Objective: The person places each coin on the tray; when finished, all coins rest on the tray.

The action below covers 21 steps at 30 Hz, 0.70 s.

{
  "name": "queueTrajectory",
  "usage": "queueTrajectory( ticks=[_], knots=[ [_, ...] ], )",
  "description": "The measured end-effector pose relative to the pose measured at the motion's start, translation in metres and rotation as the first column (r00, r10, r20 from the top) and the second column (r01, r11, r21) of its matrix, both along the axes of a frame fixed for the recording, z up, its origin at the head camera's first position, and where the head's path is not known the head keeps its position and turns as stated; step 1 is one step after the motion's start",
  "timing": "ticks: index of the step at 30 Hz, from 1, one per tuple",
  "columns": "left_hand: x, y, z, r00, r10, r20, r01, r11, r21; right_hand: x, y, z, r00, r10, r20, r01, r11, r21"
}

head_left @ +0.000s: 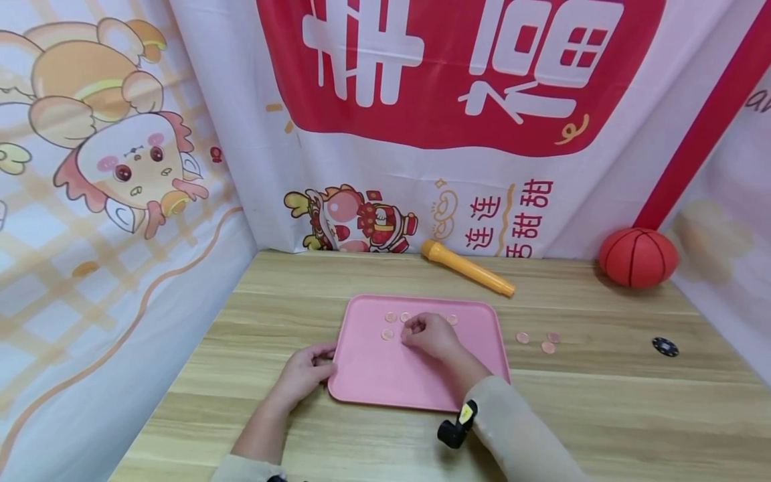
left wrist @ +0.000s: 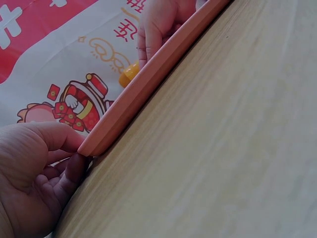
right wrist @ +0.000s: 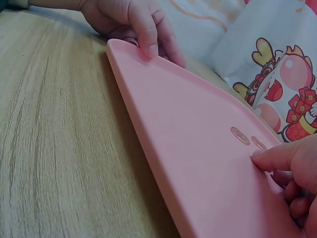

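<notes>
Beige sleeve (head_left: 523, 428); hands (head_left: 301, 376) (head_left: 435, 337) at smooth, round-cornered tray (head_left: 373, 376); thin discs (head_left: 388, 334).

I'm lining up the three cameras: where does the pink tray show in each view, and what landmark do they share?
Head: pink tray just below centre.
Left wrist: edge-on, slanting from left of centre up to the top edge.
Right wrist: spreads from upper left to lower right.
Shared landmark: the left hand gripping the tray's edge.

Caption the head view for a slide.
The left hand grips a pink tray; the right hand is beside small round discs on it.
</notes>
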<state>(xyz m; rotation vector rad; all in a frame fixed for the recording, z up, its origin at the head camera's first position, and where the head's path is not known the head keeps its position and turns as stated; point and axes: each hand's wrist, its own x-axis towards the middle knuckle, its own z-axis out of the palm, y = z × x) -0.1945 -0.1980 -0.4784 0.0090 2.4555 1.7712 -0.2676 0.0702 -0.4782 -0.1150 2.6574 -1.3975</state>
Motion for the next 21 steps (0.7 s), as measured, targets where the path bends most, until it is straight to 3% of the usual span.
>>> queueTrajectory(
  ticks=[7, 21],
  knots=[
    [-0.0010, 0.0006, -0.0014, 1.000, 0.012, 0.013, -0.012, 1.000, -0.002, 0.0011, -0.0019, 0.0028, 1.000, 0.000, 0.031, -0.001, 0.999, 0.052],
    [-0.0027, 0.0006, -0.0034, 1.000, 0.016, 0.021, -0.016, 1.000, -0.001, 0.0031, 0.0002, 0.0030, 1.000, 0.004, 0.009, -0.004, 1.000, 0.009]
  ],
)
